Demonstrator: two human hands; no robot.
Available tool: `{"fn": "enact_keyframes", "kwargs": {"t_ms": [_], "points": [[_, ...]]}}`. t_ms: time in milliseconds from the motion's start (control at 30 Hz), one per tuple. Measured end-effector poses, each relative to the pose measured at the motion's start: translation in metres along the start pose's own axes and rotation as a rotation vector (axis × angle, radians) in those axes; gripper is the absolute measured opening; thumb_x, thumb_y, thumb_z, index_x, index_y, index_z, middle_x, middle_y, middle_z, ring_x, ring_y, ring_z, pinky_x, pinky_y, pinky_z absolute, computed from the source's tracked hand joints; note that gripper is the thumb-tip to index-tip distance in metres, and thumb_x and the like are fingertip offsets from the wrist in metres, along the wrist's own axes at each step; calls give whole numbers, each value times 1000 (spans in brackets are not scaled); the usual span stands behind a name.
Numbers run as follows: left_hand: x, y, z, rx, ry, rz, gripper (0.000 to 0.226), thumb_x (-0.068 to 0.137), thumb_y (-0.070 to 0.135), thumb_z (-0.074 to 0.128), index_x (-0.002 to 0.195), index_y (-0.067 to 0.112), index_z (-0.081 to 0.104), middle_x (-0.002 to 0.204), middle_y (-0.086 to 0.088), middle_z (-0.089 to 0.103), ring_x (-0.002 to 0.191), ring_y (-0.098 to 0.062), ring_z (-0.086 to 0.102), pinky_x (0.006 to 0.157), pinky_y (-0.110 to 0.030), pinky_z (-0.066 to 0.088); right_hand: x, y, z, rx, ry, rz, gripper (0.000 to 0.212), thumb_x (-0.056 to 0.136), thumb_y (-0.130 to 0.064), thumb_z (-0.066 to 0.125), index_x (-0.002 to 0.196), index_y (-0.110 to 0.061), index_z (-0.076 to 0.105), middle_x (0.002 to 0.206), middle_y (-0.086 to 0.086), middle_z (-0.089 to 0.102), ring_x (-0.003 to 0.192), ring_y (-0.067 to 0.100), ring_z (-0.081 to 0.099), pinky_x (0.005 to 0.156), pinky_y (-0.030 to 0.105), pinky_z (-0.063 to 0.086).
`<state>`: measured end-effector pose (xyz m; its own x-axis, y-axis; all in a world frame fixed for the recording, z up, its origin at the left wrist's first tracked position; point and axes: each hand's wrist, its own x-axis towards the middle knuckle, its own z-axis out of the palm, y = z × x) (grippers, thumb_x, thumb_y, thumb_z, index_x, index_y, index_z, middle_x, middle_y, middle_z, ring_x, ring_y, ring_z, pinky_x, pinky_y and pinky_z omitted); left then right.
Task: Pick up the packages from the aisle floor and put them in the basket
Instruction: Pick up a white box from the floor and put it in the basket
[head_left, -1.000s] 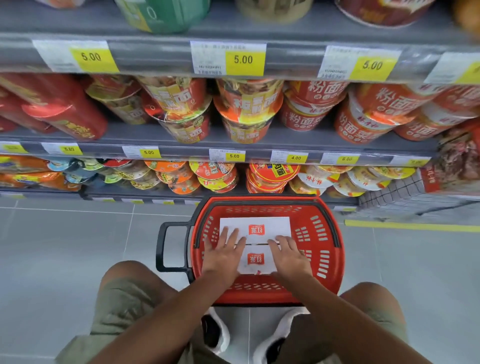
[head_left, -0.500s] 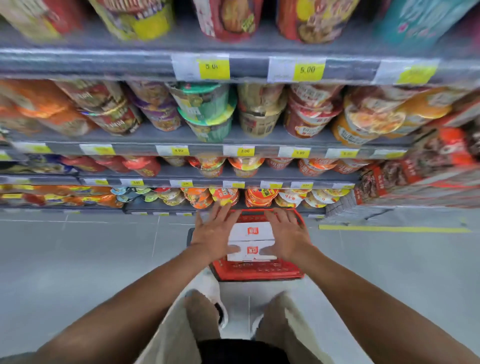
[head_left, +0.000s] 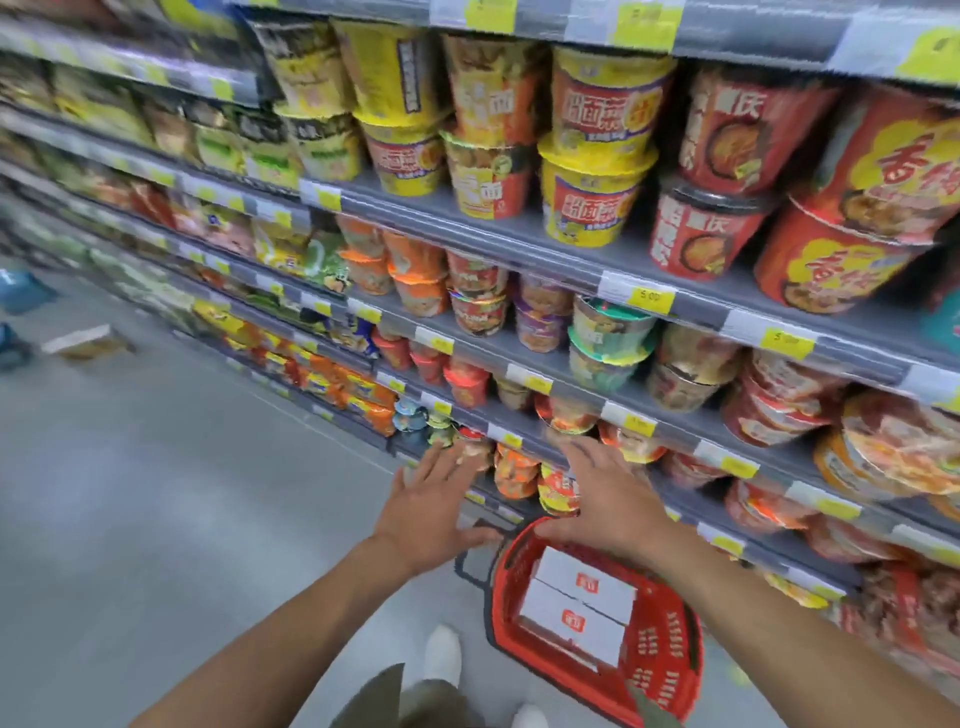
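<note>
Grey aisle floor (head_left: 156, 519), noodle shelves (head_left: 519, 244); my left hand (head_left: 431, 512), right hand (head_left: 608, 499) empty, fingers (head_left: 441, 465) splayed wide above packages (head_left: 582, 597) in basket (head_left: 670, 649).

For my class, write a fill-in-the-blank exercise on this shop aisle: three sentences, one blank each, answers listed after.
1. The plastic basket is coloured ____.
2. Inside it lie ____ white packages with red logos.
3. The left hand and the right hand, fingers spread, hold ____.

Missing words: red; two; nothing.
</note>
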<state>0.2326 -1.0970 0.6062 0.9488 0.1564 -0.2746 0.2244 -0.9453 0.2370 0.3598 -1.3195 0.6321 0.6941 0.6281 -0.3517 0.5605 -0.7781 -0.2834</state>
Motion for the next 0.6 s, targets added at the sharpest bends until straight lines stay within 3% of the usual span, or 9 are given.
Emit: {"fn": "enact_keyframes", "kwargs": {"t_ms": [167, 267, 467, 600], "points": [[-72, -46, -14, -68, 122, -239, 96, 86, 76, 55, 161, 38, 8, 171, 8, -6, 157, -21, -6, 121, -63, 16, 19, -89, -4, -90, -3, -251, 118, 71, -79, 70, 162, -32, 11, 170, -3, 9, 156, 23, 11, 124, 52, 20], [-114, -74, -20, -74, 201, -369, 98, 84, 79, 54, 161, 37, 10, 171, 7, -2, 157, -23, 0, 121, -61, 18, 25, -145, 4, -126, -9, -370, 121, 68, -84, 66, 162, -30, 12, 169, -2, 14, 155, 24, 14, 121, 54, 27], [-205, -149, -20, -97, 297, -576, 99, 82, 80, 54, 160, 34, 15, 171, 5, 3, 157, -23, 3, 120, -60, 21, 24, -263, 39, -187, 6, -574, 129, 55, -98, 48, 161, -31, 18, 167, -3, 20, 154, 24, 20, 119, 53, 32], [-271, -201, -18, -138, 333, -673, 98, 82, 77, 58, 160, 35, 14, 171, 5, 1, 157, -23, 1, 121, -61, 19, 12, -342, 72, -196, -3, -659, 128, 54, -98, 41, 160, -28, 23, 165, -3, 25, 152, 21, 22, 120, 50, 30]]}}
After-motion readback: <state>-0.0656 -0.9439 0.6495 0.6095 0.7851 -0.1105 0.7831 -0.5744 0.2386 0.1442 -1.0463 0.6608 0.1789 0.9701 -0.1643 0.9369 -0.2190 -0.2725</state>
